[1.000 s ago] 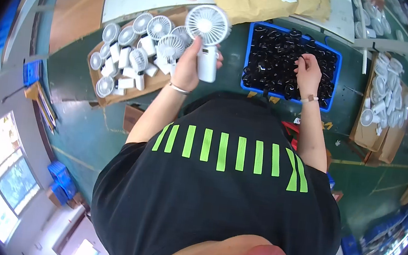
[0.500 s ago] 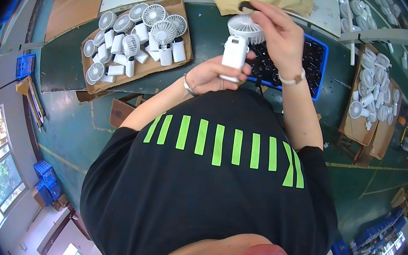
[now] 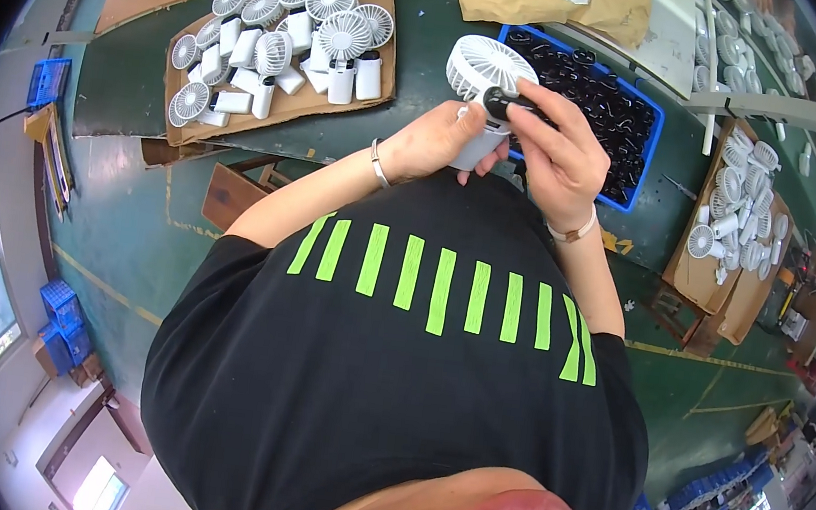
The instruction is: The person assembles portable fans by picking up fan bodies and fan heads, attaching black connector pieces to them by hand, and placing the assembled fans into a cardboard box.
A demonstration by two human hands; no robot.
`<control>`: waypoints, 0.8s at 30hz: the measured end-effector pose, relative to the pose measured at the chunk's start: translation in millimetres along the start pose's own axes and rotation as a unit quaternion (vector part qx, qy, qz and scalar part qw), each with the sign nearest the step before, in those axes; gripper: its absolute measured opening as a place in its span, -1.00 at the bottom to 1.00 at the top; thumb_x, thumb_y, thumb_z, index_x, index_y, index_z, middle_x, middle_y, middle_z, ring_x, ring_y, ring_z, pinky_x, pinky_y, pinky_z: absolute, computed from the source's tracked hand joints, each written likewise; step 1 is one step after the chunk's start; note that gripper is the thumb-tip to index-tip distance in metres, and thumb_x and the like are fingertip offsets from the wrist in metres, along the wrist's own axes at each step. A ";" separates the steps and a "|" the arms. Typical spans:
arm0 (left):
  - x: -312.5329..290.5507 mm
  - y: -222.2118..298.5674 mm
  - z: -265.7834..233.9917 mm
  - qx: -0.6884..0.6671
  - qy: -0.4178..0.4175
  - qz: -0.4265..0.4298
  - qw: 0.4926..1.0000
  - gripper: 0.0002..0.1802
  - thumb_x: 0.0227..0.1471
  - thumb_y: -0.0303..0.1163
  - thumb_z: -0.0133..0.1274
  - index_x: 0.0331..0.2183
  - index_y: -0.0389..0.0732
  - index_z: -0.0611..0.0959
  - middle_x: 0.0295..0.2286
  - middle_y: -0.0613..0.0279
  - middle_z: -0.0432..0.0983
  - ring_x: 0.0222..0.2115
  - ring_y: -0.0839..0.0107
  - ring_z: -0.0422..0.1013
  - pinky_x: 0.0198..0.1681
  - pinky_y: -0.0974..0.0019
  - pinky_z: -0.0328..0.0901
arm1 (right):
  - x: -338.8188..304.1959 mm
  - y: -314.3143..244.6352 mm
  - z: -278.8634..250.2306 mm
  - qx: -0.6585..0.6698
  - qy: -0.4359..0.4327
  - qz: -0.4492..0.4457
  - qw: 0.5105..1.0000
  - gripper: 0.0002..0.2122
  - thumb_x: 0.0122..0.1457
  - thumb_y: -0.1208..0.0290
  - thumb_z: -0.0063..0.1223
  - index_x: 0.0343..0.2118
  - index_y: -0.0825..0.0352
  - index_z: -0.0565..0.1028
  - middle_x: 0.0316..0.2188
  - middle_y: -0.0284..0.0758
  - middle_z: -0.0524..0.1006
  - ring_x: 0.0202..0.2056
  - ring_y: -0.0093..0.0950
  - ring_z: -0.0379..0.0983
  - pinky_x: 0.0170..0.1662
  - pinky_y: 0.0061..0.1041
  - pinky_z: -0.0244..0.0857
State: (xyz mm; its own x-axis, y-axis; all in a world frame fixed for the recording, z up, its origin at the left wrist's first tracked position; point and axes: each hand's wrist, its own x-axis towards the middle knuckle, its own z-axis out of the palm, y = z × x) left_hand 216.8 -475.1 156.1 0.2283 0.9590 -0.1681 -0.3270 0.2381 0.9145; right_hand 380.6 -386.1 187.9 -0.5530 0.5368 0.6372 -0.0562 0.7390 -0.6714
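Note:
A white handheld fan (image 3: 491, 67) is in my left hand (image 3: 438, 138), which is closed around its handle. The round grille points up and away from me. My right hand (image 3: 562, 155) pinches a small black plastic part (image 3: 501, 106) and has it against the fan just below the grille. Whether the part is seated there, I cannot tell. Behind my right hand lies a blue tray (image 3: 657, 132) filled with many similar black parts (image 3: 588, 92).
On the left of the green table (image 3: 127, 82) stands a cardboard tray (image 3: 391, 26) of white fans (image 3: 343, 36). Another cardboard box (image 3: 685, 268) with fans (image 3: 736, 207) is at the right. A tan paper package (image 3: 547, 9) lies at the back; tweezers (image 3: 679, 187) rest beside the blue tray.
My right hand has come down from above the grille, bringing the black part to the fan's neck. The fan has turned and tilted in my left hand.

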 end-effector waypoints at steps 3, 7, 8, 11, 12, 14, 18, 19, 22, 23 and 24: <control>0.3 1.9 2.4 -0.013 0.017 -0.007 1.000 -0.05 -0.04 0.52 -0.39 -0.35 -0.28 0.55 -0.53 0.28 0.45 -0.53 0.54 0.40 -0.62 0.51 0.28 | -3.2 -3.5 -1.3 -0.030 -0.035 -0.018 0.999 -0.61 -0.14 0.82 0.05 -0.23 0.27 0.62 -0.11 -0.20 0.53 -0.11 -0.29 0.47 -0.21 -0.46 0.46; -2.2 14.2 7.8 -0.089 0.057 -0.051 0.993 -0.17 0.06 0.43 -0.37 -0.29 -0.22 0.51 -0.52 0.28 0.47 -0.55 0.55 0.42 -0.66 0.52 0.26 | -5.4 -6.7 -2.8 -0.059 -0.067 -0.042 0.995 -0.63 -0.14 0.75 0.11 -0.22 0.26 0.61 -0.09 -0.19 0.51 -0.10 -0.23 0.46 -0.13 -0.42 0.43; -2.4 14.1 5.0 -0.125 0.061 -0.078 0.987 -0.31 0.14 0.28 -0.33 -0.24 -0.19 0.49 -0.51 0.25 0.49 -0.55 0.53 0.44 -0.68 0.54 0.24 | -5.5 -9.1 -3.1 -0.063 -0.081 -0.050 0.994 -0.64 -0.14 0.72 0.13 -0.22 0.26 0.61 -0.08 -0.18 0.51 -0.10 -0.22 0.46 -0.11 -0.41 0.41; 1.5 14.3 7.3 -0.200 0.068 -0.040 0.977 -0.41 0.17 0.15 -0.28 -0.25 -0.22 0.50 -0.50 0.22 0.52 -0.54 0.51 0.45 -0.65 0.50 0.26 | -24.4 -27.0 6.4 0.065 0.090 0.208 0.972 -0.79 0.06 0.67 0.05 -0.21 0.36 0.53 -0.15 -0.18 0.49 -0.17 -0.37 0.46 -0.11 -0.45 0.36; 2.4 13.7 5.8 -0.200 0.068 -0.041 0.977 -0.41 0.17 0.15 -0.28 -0.25 -0.22 0.50 -0.50 0.22 0.52 -0.54 0.51 0.45 -0.65 0.50 0.26 | -24.3 -22.9 12.5 0.186 0.152 0.296 0.925 -0.85 0.21 0.52 -0.05 -0.18 0.40 0.43 -0.26 -0.25 0.48 -0.29 -0.44 0.45 -0.21 -0.44 0.38; 3.9 13.8 3.9 -0.172 0.051 -0.053 0.982 -0.40 0.16 0.15 -0.27 -0.26 -0.23 0.51 -0.48 0.22 0.53 -0.54 0.51 0.45 -0.64 0.48 0.25 | -15.8 -16.4 13.1 0.430 0.086 0.463 0.770 -0.77 0.30 0.32 -0.16 -0.19 0.41 0.37 -0.40 -0.33 0.43 -0.40 -0.49 0.40 -0.29 -0.42 0.39; 7.3 14.2 10.1 -0.157 0.052 -0.075 0.983 -0.41 0.14 0.17 -0.24 -0.25 -0.20 0.52 -0.46 0.19 0.51 -0.53 0.47 0.43 -0.63 0.45 0.23 | -19.5 -4.8 26.9 0.536 0.026 0.547 0.642 -0.70 0.24 0.05 -0.10 -0.42 0.21 0.42 -0.69 -0.53 0.25 -0.61 -0.64 0.26 -0.49 -0.44 0.36; 8.2 10.7 7.6 -0.156 0.043 -0.085 0.983 -0.40 0.15 0.17 -0.25 -0.26 -0.20 0.53 -0.46 0.20 0.51 -0.53 0.46 0.43 -0.64 0.44 0.23 | -20.6 -1.9 26.6 0.536 0.029 0.547 0.642 -0.70 0.24 0.05 -0.10 -0.42 0.21 0.42 -0.69 -0.53 0.25 -0.61 -0.64 0.26 -0.49 -0.44 0.36; 5.4 12.5 9.2 -0.192 0.012 -0.100 0.976 -0.39 0.16 0.18 -0.27 -0.25 -0.21 0.51 -0.45 0.22 0.50 -0.53 0.44 0.42 -0.66 0.44 0.21 | -23.7 7.5 22.5 0.509 0.014 0.557 0.657 -0.73 0.26 0.11 -0.12 -0.36 0.22 0.44 -0.70 -0.54 0.23 -0.62 -0.66 0.24 -0.51 -0.51 0.34; 4.7 13.9 9.9 -0.192 0.012 -0.101 0.976 -0.39 0.16 0.18 -0.27 -0.25 -0.21 0.51 -0.45 0.22 0.50 -0.53 0.44 0.42 -0.66 0.44 0.21 | -24.7 10.0 20.4 0.529 -0.017 0.527 0.665 -0.69 0.28 0.14 -0.21 -0.20 0.29 0.43 -0.48 -0.42 0.40 -0.53 -0.65 0.35 -0.48 -0.56 0.37; 4.5 15.8 10.9 -0.204 0.010 -0.106 0.973 -0.37 0.17 0.21 -0.30 -0.23 -0.20 0.50 -0.45 0.23 0.49 -0.53 0.44 0.42 -0.69 0.45 0.20 | -25.1 10.6 19.7 0.548 -0.048 0.496 0.672 -0.61 0.31 0.16 -0.30 -0.03 0.36 0.43 -0.25 -0.30 0.57 -0.43 -0.65 0.45 -0.44 -0.61 0.40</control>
State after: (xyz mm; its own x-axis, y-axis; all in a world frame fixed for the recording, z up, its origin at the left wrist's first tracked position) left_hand 222.6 -468.6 173.8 0.3125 0.8839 -0.3479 -0.6123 0.4674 0.6376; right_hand 377.4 -399.8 157.4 -0.8185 0.4764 -0.3212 -0.1705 -0.7352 -0.6560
